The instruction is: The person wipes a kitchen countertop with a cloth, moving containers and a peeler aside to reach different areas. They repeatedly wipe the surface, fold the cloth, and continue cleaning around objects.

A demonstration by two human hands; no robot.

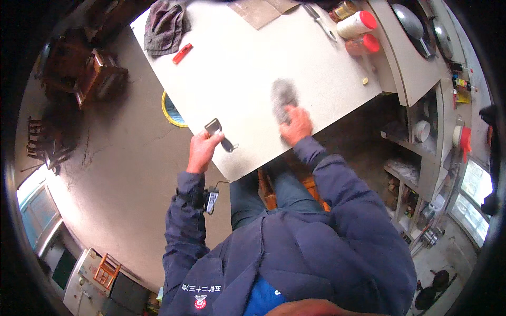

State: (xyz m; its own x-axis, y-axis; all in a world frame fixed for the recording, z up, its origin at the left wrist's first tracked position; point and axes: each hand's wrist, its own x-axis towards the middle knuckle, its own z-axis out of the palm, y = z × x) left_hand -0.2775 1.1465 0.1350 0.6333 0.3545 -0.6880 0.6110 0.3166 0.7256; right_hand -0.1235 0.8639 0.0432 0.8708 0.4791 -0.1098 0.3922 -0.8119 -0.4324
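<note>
My left hand (203,149) is at the left edge of the white table (237,71). It grips a Y-shaped peeler (213,126), whose metal head points away from me and whose dark handle has a small loop at its end. My right hand (296,125) rests near the table's front edge, its fingers closed on a grey cloth (284,94). The cloth is blurred and lies on the tabletop, stretching away from my fingers.
A crumpled dark cloth (164,29) and a red object (182,53) lie at far left. Cardboard (261,12), a pale-handled tool (325,28), red-lidded jars (354,24) and a small yellowish piece (365,81) lie along the far and right sides. A wok (408,20) stands beyond.
</note>
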